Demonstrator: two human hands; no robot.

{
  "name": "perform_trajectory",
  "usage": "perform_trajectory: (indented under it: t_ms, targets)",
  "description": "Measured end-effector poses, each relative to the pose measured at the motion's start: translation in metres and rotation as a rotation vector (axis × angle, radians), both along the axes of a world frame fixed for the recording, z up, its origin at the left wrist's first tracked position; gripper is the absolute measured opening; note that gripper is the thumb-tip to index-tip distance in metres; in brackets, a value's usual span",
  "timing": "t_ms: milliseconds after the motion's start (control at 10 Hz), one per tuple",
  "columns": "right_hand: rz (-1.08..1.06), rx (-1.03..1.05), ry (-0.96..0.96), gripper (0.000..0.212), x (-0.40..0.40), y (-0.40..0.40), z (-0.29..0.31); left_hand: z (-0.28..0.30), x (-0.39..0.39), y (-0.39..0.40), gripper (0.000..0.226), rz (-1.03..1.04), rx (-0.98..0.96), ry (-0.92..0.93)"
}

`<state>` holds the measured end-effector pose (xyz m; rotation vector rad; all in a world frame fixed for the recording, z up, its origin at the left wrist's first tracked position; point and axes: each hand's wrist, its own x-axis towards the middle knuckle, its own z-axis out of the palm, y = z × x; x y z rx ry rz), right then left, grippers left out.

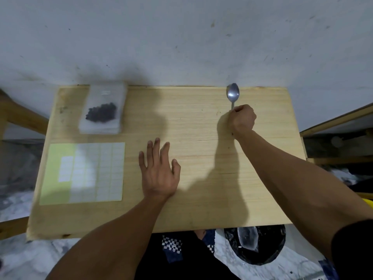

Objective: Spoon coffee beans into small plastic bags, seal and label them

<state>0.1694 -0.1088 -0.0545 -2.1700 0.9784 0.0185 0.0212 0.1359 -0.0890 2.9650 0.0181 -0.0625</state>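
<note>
Below the near edge of the table, right of centre: a black-lined bin (255, 245) with a clear plastic piece lying in it. Dark cloth with a white check pattern (172, 244) just left of it.

Wooden table (193, 199), pale grain, far edge close against a grey-white wall (181, 37).

Near left on the table: label sheet (82, 173), lying flat. Yellow-green backing shows along its left side; white labels cover the rest in a grid, with a few white labels standing alone in the bare strip. Blurred, so no print can be read.

Centre of the table: left hand (158, 170), palm down, fingers straight and spread, holding nothing. It lies just right of the label sheet, not touching it. Whether the palm presses the wood or hovers just over it cannot be told.

Far left: a stack of small clear plastic bags (104, 109), set at the far edge. The top bag holds a dark cluster of coffee beans (102, 114) at its middle. Well apart from both hands.

Far right: right hand (242, 119), fingers curled tight around the handle of a metal spoon (233, 94). Spoon stands roughly upright, bowl pointing far, reaching the far edge of the table. Bowl looks empty.
</note>
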Motion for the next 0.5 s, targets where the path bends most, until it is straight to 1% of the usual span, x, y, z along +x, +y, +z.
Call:
perform_trajectory:
  t_ms: [100, 300, 400, 500]
  targets:
    - [0.010, -0.020, 0.018, 0.021, -0.002, -0.002, 0.003, 0.001, -0.001, 0.000, 0.057, 0.009, 0.002, -0.004]
    - [-0.016, 0.070, 0.009, 0.022, -0.013, -0.002, 0.013, -0.002, 0.000, 0.000, 0.057, -0.005, -0.015, 0.013]
    - [0.002, 0.061, 0.005, 0.038, -0.028, 0.003, 0.015, -0.004, 0.000, 0.002, 0.058, -0.014, -0.039, 0.014]
    - [0.092, -0.049, 0.003, 0.042, -0.054, 0.014, 0.011, -0.005, 0.000, 0.003, 0.056, 0.003, -0.096, -0.023]
